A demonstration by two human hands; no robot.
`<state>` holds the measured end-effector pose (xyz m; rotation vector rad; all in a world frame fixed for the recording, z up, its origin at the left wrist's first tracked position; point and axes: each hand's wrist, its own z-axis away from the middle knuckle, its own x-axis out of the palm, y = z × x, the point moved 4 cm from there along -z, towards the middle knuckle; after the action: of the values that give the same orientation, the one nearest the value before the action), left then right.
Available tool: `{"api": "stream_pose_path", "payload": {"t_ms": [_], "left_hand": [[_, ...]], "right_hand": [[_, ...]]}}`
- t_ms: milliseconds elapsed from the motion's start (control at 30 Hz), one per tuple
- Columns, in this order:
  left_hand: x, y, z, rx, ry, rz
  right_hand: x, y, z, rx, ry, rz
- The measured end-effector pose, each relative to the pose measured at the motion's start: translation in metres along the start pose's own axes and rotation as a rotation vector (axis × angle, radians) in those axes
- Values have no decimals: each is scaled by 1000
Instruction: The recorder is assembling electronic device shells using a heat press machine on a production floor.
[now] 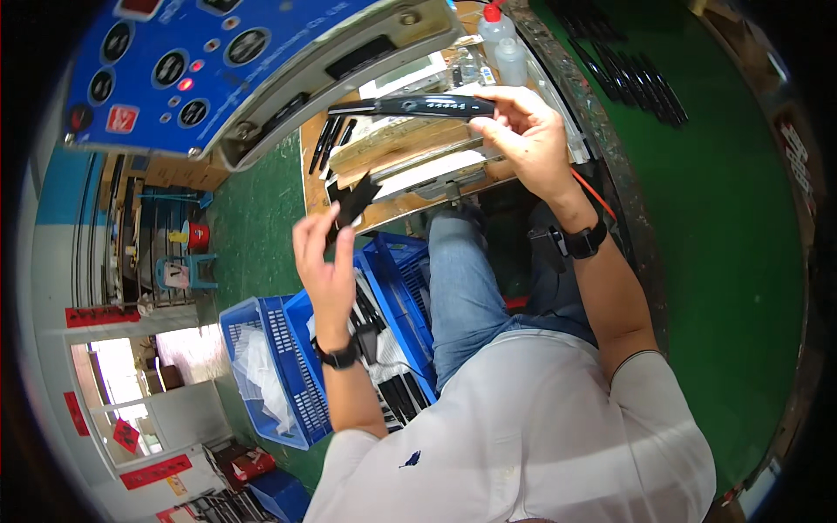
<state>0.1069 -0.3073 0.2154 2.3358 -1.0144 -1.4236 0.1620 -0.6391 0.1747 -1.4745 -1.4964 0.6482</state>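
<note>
Pinching one end of a glossy black, elongated plastic piece (418, 106) between thumb and fingers, the right hand (527, 139) holds it roughly level over the worktable, its narrow end toward the left, just beside the lower edge of a blue machine panel with round black dials (209, 74). The left hand (327, 257) is nearer and lower, fingers partly curled, with a matte black flat piece with a notched end (356, 202) held between thumb and fingers at the table's near left edge. Black straps circle both wrists.

Below the glossy piece lies a pale wooden block (392, 150) on the brown wooden worktable (397, 207). Several slim black pieces (323, 144) lie to its left. At the far right of the table stand a translucent plastic bottle with a red cap (495, 28) and, just nearer, a second translucent bottle (511, 64).

On the right, a row of glossy black pieces (641, 83) rests on a dark green surface (711, 235). On the near left, beside the person's legs in blue jeans (466, 279), blue plastic crates (301, 336) stand side by side; the leftmost contains crumpled white sheeting (261, 379), and another contains black pieces (401, 397).
</note>
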Motion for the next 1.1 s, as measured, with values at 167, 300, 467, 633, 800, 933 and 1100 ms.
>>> {"api": "stream_pose_path", "payload": {"t_ms": [167,300,467,633,800,933,1100], "left_hand": [[13,30,-81,268,-86,-114],[42,46,-109,403,-176,-166],[56,37,-117,404,-229,-139],[11,71,-99,511,-56,-279],[-110,119,-87,518,558,7],[-189,133,-144,367,525,148],[-224,161,-247,321,125,253]], "right_hand": [[-23,-3,13,96,232,-189],[-60,-4,33,132,388,-159],[-96,-8,48,114,519,-282],[-103,-39,32,72,436,-689],[-98,-77,18,-8,327,-793],[-90,-87,18,-23,327,-725],[-87,-92,24,-29,339,-723]]}}
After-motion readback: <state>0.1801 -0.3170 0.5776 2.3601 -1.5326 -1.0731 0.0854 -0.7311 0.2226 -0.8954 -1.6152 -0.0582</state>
